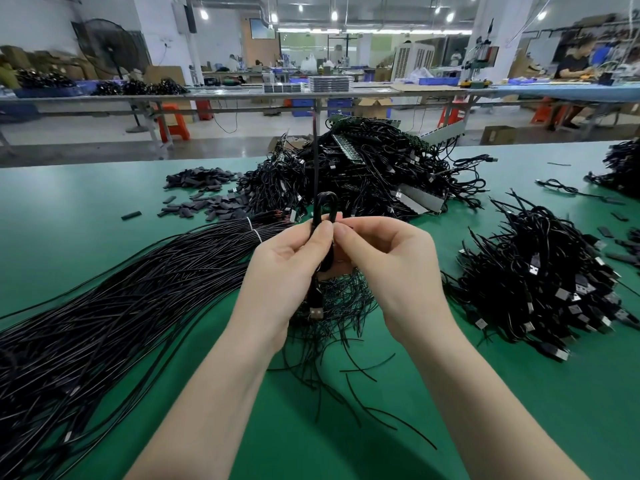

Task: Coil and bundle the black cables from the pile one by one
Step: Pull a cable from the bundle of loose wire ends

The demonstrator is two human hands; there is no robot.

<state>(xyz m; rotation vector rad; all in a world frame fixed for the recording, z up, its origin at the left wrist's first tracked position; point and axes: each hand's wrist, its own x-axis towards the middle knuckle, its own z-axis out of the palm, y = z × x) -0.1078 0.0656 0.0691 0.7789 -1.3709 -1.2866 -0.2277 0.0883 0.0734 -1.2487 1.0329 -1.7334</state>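
A folded black cable (pixel 325 206) stands upright between both hands above the green table (pixel 83 195). My left hand (pixel 284 268) grips its folded strands, and its USB plug (pixel 316 312) hangs below the palm. My right hand (pixel 388 261) pinches the cable or a thin tie at the same spot, thumb against thumb. One thin black end (pixel 316 154) sticks straight up from the fold. A long sheaf of straight black cables (pixel 114 306), tied with white bands, lies to the left. Loose thin black ties (pixel 332 306) are scattered under the hands.
A heap of bundled cables with USB plugs (pixel 540 285) lies to the right. A big tangled cable pile with circuit strips (pixel 367 168) sits behind the hands. Small black sleeve pieces (pixel 201 192) are strewn at the back left. Workbenches and people stand farther back.
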